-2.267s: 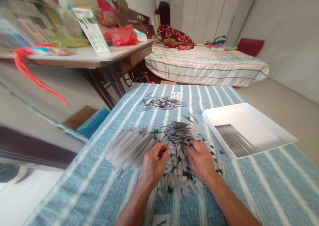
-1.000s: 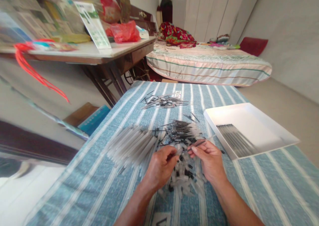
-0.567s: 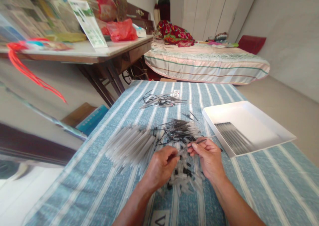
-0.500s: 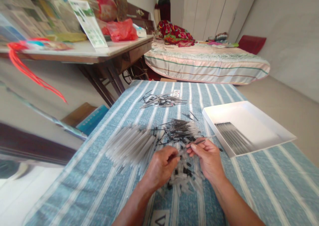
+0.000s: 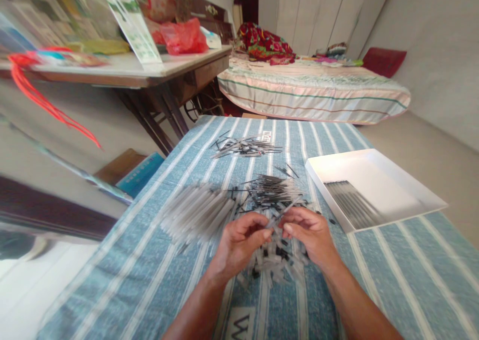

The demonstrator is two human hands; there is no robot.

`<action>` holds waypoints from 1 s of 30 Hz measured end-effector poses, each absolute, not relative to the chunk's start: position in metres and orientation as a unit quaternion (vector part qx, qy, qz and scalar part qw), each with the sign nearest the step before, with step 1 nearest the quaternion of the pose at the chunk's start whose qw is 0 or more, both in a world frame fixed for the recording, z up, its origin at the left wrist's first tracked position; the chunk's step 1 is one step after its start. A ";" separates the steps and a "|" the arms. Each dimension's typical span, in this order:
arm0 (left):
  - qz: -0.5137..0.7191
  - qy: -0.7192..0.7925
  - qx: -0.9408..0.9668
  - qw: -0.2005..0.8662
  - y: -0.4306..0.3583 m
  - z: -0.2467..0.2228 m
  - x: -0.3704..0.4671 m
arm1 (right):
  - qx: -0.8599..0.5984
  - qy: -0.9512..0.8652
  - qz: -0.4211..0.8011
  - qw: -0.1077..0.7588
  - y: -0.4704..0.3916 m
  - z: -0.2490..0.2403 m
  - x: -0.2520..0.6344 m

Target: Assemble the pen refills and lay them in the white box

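My left hand [image 5: 245, 237] pinches a slim translucent grey pen [image 5: 287, 209] between thumb and fingers, and the pen slants up to the right. Close beside it, my right hand [image 5: 309, 232] has thumb and fingers pressed together; a small dark bit shows there, too small to name. Below both hands lies a heap of small clear and black pen parts [image 5: 279, 267]. Just beyond them is a pile of thin black-tipped refills [image 5: 271, 189]. Left of the hands rests a stack of translucent pen barrels [image 5: 196, 212].
A white open box [image 5: 396, 185] on the right holds a row of dark pens [image 5: 350, 205]. Another loose pile of thin sticks [image 5: 245, 146] lies farther back on the striped tablecloth [image 5: 149, 260]. A cluttered side table [image 5: 175, 70] stands left, a bed [image 5: 310, 88] behind.
My hands have drawn slightly together. The dark thin stick that lay along my right fingers no longer shows there; a grey pen now points up right from my left hand. The view tilted slightly.
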State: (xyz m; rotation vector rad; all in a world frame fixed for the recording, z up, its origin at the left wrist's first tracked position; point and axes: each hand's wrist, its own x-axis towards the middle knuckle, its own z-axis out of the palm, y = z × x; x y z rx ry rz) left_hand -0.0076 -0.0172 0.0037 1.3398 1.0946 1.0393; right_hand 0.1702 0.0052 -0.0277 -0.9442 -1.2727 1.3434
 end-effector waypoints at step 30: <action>0.468 0.503 0.491 0.535 -0.015 0.010 -0.007 | -0.573 -0.814 0.094 -0.003 -0.001 -0.021 0.134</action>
